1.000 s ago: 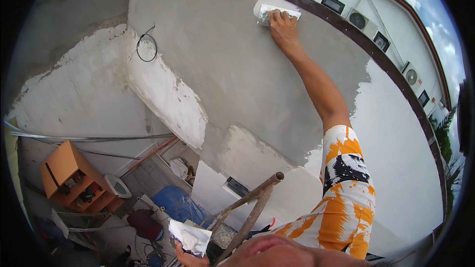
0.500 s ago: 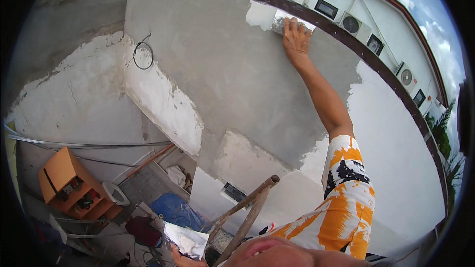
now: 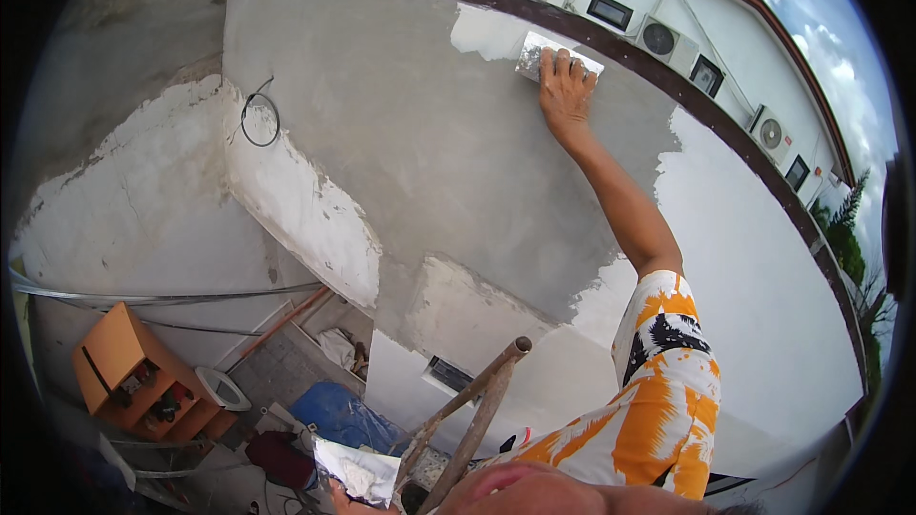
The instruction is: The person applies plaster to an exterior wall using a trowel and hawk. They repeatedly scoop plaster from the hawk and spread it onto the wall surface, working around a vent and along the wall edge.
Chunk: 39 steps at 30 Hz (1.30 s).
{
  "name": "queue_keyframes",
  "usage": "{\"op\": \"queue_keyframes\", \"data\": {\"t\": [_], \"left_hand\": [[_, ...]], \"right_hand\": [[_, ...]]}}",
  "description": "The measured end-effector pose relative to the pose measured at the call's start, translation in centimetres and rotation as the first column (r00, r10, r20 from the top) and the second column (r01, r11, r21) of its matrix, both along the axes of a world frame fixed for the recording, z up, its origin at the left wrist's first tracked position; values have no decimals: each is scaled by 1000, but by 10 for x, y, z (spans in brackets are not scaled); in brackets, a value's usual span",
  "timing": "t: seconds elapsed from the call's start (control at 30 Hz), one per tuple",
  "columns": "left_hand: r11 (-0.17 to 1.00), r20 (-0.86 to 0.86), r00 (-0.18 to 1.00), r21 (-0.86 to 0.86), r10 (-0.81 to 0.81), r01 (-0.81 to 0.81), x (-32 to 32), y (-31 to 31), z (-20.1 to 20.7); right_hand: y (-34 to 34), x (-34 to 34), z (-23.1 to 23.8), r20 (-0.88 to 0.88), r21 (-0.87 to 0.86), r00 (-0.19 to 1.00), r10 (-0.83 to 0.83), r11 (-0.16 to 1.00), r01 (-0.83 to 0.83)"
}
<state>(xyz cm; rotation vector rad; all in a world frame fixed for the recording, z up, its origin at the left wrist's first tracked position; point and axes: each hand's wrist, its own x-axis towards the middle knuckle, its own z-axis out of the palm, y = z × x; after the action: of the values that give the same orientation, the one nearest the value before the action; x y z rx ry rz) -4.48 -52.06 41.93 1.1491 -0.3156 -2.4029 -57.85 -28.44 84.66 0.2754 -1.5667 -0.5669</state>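
My right hand point(image 3: 567, 95) reaches high up the grey wall point(image 3: 420, 133), its fingers closed over a flat metal plastering trowel point(image 3: 540, 50). The blade lies at the wall's surface just below the dark top edge. Left of the trowel is a patch of white skim coat point(image 3: 487, 30). Low in the picture my left hand point(image 3: 345, 498) holds a shiny metal plate point(image 3: 331, 460) with a heap of white plaster point(image 3: 365, 479) on it. Most of that hand is hidden under the plate.
A rusty pipe frame point(image 3: 477, 410) rises close in front of me. Below stand an orange wooden cabinet point(image 3: 119, 353), a blue sheet-like thing point(image 3: 343, 412) and an oval-framed piece point(image 3: 225, 388). A black cable loop point(image 3: 260, 120) sticks out of the wall. White coating point(image 3: 754, 267) covers the wall's right side.
My right hand and the trowel have come slightly down the wall, away from its top edge. The whole view has shifted a little. My left hand still holds the plate.
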Motion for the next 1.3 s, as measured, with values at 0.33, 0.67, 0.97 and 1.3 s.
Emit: {"op": "queue_keyframes", "data": {"t": [0.33,0.67,0.97,1.3], "left_hand": [[1000,8,1000,-9,2,-1,-1,3,2],[999,3,1000,-13,-30,30,-6,-6,4],[999,10,999,-10,-49,49,-5,-3,1],[998,7,998,-7,-60,60,-10,1,-1]], "right_hand": [[12,-10,12,28,45,999,44,998,-46],[29,27,-13,25,8,997,-73,997,73],[59,27,25,36,43,991,-129,991,128],[64,54,-35,343,114,929,-137,988,103]]}}
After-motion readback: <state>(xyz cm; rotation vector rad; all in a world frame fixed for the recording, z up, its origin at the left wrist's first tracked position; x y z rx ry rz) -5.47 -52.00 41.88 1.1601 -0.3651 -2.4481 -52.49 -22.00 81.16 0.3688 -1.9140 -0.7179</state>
